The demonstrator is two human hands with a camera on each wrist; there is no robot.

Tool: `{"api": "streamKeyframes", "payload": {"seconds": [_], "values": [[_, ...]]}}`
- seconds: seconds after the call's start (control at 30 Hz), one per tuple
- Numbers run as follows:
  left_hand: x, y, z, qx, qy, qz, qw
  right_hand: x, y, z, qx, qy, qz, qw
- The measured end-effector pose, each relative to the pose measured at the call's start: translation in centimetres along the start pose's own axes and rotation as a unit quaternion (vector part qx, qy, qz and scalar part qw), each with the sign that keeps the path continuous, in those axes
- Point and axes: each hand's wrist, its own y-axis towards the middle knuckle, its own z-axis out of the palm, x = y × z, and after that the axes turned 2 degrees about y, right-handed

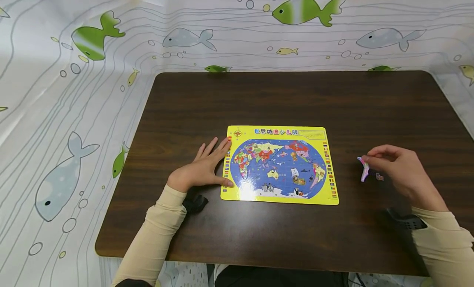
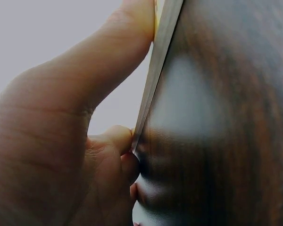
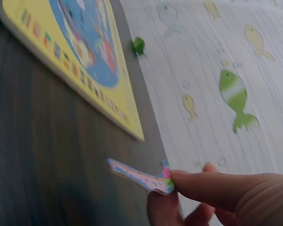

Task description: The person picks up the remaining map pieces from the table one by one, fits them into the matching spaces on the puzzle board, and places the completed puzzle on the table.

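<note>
A yellow-bordered world map puzzle board [image 1: 233,195] lies flat on the dark wooden table. My left hand [image 1: 203,168] rests at its left edge, fingers spread and straight, thumb on the yellow border. Up close in the left wrist view, the thumb [image 2: 108,47] lies over the board's side. To the right of the board, my right hand [image 1: 401,169] pinches a slender pink and blue puzzle piece [image 1: 364,170] between thumb and fingers. In the right wrist view the piece [image 3: 137,175] points away from the fingertips, short of the board's corner.
A small pinkish piece [image 1: 379,176] lies on the table [image 1: 281,101] beneath the right hand. White fabric with fish prints [image 1: 229,44] hangs behind the table and along its left side. Dark straps [image 1: 405,220] sit at both wrists.
</note>
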Motion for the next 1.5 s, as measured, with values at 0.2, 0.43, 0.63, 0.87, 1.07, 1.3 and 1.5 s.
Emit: {"api": "streamKeyframes", "payload": {"seconds": [0.2, 0.43, 0.63, 0.87, 1.07, 1.3, 1.5], "values": [[0.0, 0.1, -0.1, 0.001, 0.005, 0.001, 1.0000, 0.9, 0.1, 2.3, 0.012, 0.143, -0.012, 0.9895], [0.1, 0.0, -0.2, 0.001, 0.001, 0.000, 1.0000, 1.9, -0.4, 4.6, -0.005, 0.178, -0.025, 0.9837], [0.1, -0.3, 0.2, 0.007, -0.005, -0.003, 1.0000, 2.3, -1.2, 6.6, -0.006, 0.157, -0.027, 0.9872], [0.2, -0.8, 1.1, 0.008, -0.009, -0.005, 0.9999, 2.1, -1.8, 8.3, -0.019, 0.122, -0.036, 0.9918], [0.1, -0.9, 1.3, 0.014, -0.016, 0.000, 0.9998, 2.2, -2.1, 9.2, -0.020, 0.158, -0.034, 0.9866], [0.1, -0.5, 0.7, 0.004, -0.011, 0.002, 0.9999, 3.1, -1.8, 9.6, -0.036, 0.106, -0.041, 0.9928], [0.1, -0.1, -0.2, 0.003, 0.000, 0.005, 1.0000, 3.6, -1.4, 9.9, -0.053, 0.084, -0.047, 0.9939]]}}
